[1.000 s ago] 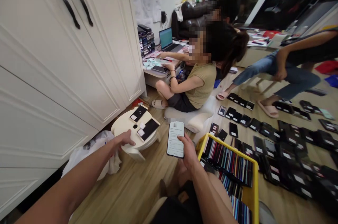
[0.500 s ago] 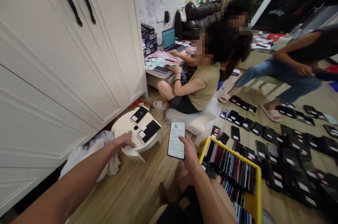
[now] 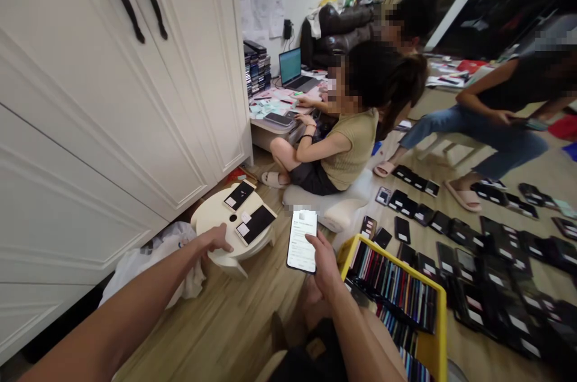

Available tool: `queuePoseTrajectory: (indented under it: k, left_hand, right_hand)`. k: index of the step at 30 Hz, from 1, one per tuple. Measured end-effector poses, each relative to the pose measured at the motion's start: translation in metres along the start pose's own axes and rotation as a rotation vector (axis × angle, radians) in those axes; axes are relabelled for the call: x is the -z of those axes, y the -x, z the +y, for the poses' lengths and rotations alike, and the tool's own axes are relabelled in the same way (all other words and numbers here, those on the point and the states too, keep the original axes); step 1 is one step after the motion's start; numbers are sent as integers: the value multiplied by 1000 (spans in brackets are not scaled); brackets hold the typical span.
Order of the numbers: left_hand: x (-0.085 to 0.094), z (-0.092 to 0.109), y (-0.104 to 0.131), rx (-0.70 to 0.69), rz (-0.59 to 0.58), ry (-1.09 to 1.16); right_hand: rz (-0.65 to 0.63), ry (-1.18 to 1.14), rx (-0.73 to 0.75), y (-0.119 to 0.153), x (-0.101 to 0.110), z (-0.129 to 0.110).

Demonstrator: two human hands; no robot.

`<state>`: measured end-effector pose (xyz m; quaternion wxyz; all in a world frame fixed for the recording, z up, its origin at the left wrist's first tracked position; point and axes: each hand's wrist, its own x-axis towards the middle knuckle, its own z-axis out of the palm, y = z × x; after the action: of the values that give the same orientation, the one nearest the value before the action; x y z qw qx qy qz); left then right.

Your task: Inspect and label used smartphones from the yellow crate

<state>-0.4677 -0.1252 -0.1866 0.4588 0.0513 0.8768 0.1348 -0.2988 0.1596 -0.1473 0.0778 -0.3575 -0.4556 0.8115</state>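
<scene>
In my right hand [image 3: 323, 257] is a smartphone [image 3: 301, 244], upright, its lit screen showing lines of text. My thumb lies over the screen's right side. My left hand [image 3: 218, 239] rests at the near left edge of a small round cream stool [image 3: 202, 214], fingers apart and holding nothing. On the stool lie a dark phone with a pale frame and white labels [image 3: 258, 223] and another similar phone [image 3: 240, 194] farther back. They lie flat, apart from my left hand.
Right of my leg stands a yellow crate [image 3: 439, 334] packed with upright phones. Rows of labelled phones [image 3: 496, 274] cover the floor beyond. A person in a tan top [image 3: 351, 148] sits by a low desk with a laptop [image 3: 291, 69]. A white cabinet [image 3: 135, 100] borders the left.
The phone screen in my right hand looks brighter. The tan-topped person's hands have shifted at the desk. At right, the other person's hands have moved, now near a flat device. My hands stay put.
</scene>
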Motion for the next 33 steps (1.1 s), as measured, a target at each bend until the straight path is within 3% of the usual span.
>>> queuePoseTrajectory:
  k: [7, 33]
  left_hand:
    - [1, 7, 8, 62, -1, 15]
    - [0, 9, 12, 70, 31, 49]
  right_hand:
    - [-1, 15, 4, 0, 2, 0]
    - [28, 1, -14, -3, 6, 5]
